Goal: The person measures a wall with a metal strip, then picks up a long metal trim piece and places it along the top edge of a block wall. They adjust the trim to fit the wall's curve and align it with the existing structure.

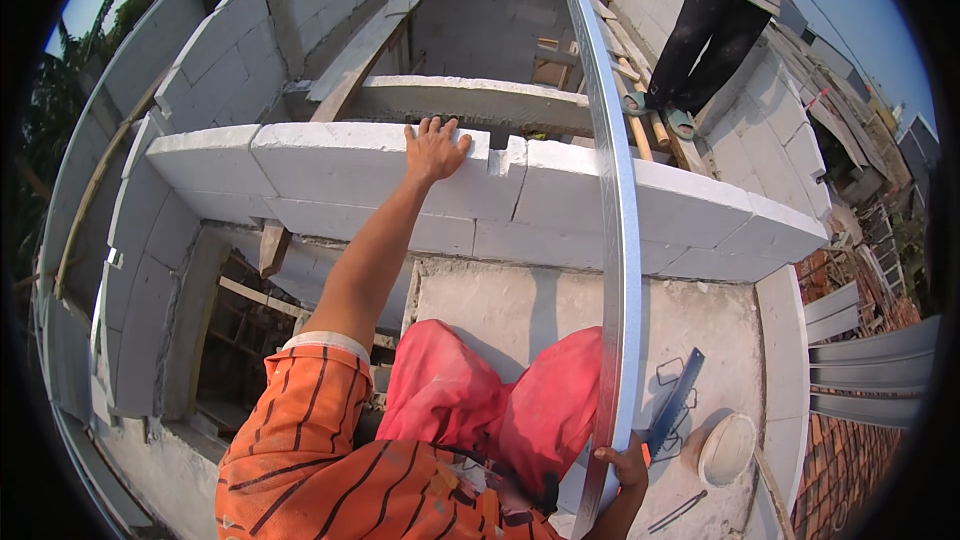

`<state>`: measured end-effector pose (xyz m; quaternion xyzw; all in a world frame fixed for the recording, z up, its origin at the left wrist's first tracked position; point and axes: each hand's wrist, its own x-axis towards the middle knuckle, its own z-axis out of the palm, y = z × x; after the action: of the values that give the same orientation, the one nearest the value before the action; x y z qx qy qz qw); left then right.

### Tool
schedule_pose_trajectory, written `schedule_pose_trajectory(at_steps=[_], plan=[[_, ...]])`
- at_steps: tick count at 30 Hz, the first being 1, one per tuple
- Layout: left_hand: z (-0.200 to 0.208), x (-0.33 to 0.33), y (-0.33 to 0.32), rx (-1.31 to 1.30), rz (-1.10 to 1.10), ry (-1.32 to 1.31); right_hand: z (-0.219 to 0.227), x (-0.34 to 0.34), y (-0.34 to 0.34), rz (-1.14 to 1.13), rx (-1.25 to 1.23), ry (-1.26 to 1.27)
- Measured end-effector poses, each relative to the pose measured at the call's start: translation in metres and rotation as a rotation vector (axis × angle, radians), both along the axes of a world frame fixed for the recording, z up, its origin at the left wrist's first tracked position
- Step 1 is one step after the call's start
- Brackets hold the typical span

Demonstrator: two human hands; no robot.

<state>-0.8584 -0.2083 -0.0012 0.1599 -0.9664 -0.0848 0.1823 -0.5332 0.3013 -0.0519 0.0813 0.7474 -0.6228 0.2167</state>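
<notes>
My left hand [437, 150] lies with fingers spread on the top edge of a white block wall [360, 165], just left of a small notch [502, 156] cut into it. My right hand [627, 464] is wrapped round the lower end of a long silvery metal channel [618, 210]. This channel rises past my knee, crosses the wall and reaches the far edge of the view. Beside my right hand, a handsaw [676, 402] with a blue blade lies on the concrete ledge, its orange handle partly hidden.
A pale round bucket [727, 448] and a thin dark rod [678, 511] rest on the ledge. Another person [722, 30] stands at the far right on wooden poles and planks [650, 130]. Left of my legs is a deep opening [240, 330]. Roof tiles [835, 470] lie below at right.
</notes>
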Motion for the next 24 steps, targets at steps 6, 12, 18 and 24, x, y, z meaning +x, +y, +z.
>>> schedule_pose_trajectory(at_steps=[6,12,18,24], plan=[[-0.004,-0.001,0.000,-0.010,-0.004,0.016,0.010,0.000,-0.008,-0.005,0.016,0.024],[-0.005,-0.002,-0.002,-0.031,-0.010,0.036,0.009,0.001,-0.007,-0.008,0.045,0.016],[-0.002,-0.002,0.000,-0.033,0.003,0.005,0.001,0.000,-0.002,0.017,0.010,0.020],[-0.003,-0.003,-0.002,-0.024,0.021,-0.009,0.008,0.000,-0.005,0.019,-0.006,0.015]])
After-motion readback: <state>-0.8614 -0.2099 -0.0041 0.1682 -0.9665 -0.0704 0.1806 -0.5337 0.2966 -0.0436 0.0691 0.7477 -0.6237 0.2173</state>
